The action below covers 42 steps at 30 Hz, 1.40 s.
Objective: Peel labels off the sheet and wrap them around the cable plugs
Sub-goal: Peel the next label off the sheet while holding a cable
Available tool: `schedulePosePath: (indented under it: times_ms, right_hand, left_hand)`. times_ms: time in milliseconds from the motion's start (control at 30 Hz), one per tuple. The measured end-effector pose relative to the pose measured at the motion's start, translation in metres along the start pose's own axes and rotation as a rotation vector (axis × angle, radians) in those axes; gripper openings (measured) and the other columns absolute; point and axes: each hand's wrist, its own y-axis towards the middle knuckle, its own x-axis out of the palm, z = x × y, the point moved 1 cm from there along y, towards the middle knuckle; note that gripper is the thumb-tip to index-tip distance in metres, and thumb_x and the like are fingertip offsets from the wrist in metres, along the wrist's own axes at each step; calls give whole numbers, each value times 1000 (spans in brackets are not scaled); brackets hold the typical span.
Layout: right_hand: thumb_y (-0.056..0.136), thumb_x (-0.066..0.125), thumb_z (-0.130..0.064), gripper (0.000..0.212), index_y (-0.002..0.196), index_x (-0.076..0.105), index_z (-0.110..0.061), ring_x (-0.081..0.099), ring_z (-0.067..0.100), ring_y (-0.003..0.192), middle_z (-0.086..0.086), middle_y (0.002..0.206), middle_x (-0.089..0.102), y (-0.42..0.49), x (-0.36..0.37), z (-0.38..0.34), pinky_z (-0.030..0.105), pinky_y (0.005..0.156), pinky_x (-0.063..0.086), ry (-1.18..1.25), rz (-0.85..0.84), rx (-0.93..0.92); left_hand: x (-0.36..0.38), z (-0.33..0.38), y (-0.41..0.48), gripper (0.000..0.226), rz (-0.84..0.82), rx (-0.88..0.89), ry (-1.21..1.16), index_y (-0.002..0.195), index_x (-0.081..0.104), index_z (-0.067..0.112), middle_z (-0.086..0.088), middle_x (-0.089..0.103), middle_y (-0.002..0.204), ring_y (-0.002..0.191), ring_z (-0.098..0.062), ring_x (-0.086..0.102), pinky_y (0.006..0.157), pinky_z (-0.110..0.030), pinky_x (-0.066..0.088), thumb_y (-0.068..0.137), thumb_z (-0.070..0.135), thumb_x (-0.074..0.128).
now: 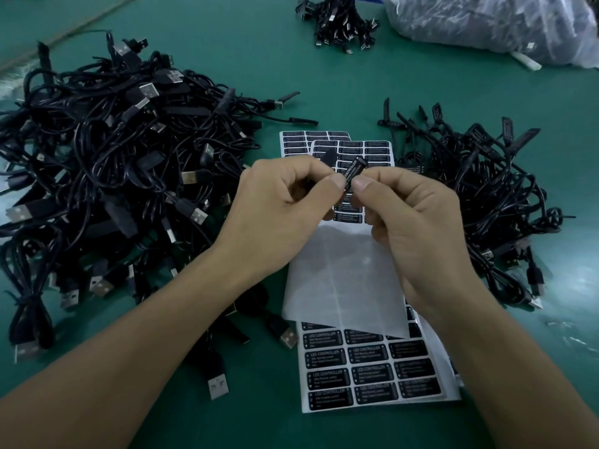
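Observation:
My left hand (285, 202) and my right hand (418, 218) meet above the middle of the table, both pinching a slim black cable plug (353, 171). A black label with white print is wrapped on the plug between my thumbs. The plug's other end (328, 156) sticks out above my left fingers. Below my hands lies a label sheet (366, 371) with rows of black "LED CONTROLLER" labels; a peeled white backing sheet (346, 280) lies over its top. More label sheets (372, 150) lie behind my hands.
A big tangle of black USB cables (107, 176) fills the left of the green table (324, 76). A smaller pile of cables (479, 189) lies to the right. At the back are a bundle of cables (340, 21) and a clear plastic bag (492, 24).

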Motion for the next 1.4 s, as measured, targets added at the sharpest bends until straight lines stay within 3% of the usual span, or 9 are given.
schedulePosePath:
  times_ms: [200,400,500,667,767,1067,1167,1300,1400]
  right_hand:
    - [90,70,-7,16,77,73,-15,55,-3,49,-17,53,61,0,0,0,7,50,40,-52,40,-21]
    - [92,68,-8,21,72,70,-15,43,-1,49,-13,56,55,1,-2,0,10,50,36,-66,73,-4]
    - [93,66,-7,25,69,66,-15,37,6,53,-4,59,50,0,-3,0,16,49,34,-12,138,-23]
    - [95,66,-11,7,95,64,-18,55,8,63,4,77,65,1,-4,0,21,55,44,48,216,2]
    - [91,70,-10,23,109,60,-19,65,3,67,-3,77,72,0,-2,1,15,61,49,26,185,-7]
    - [88,69,5,31,111,54,-11,66,0,58,-9,63,70,-1,-1,-3,11,57,49,105,127,-36]
    - [88,70,3,31,109,54,-13,66,0,58,-9,64,70,-1,-2,-3,11,58,50,108,122,-52]
    - [86,74,0,34,106,53,-18,68,2,66,-9,67,72,0,-3,-2,14,64,52,101,136,-53]
    - [86,75,-2,36,106,52,-22,68,5,70,-8,68,72,1,-4,0,19,72,54,85,163,-62]
  left_hand:
    - [-1,1,0,17,-5,5,1,79,73,18,-5,71,68,66,-34,65,60,-48,54,90,24,62]
    - [0,0,-1,33,-21,-5,16,83,76,6,-9,73,71,68,-34,68,64,-49,56,95,30,57]
    - [0,-2,-1,33,-15,-49,11,90,79,12,-3,75,75,71,-21,73,68,-36,58,95,31,53]
    - [0,-3,-3,30,-85,-19,34,101,77,25,5,77,84,77,-8,74,75,-32,61,91,11,52]
    - [1,-3,-4,32,-167,51,34,100,76,24,8,76,88,79,-11,74,75,-32,61,93,5,51]
    - [1,-5,-4,21,-275,14,-97,91,42,30,-10,77,86,85,-25,75,79,-58,56,95,13,54]
    - [1,-2,-4,22,-300,-5,-117,90,39,32,-11,76,85,86,-26,74,72,-46,56,95,17,55]
    - [2,-3,-5,14,-229,-57,-66,97,48,27,-5,77,81,78,-38,69,72,-57,55,89,25,60]
    - [0,-4,-3,13,-131,-92,-11,95,65,22,1,77,79,79,-28,73,78,-52,58,87,30,60]
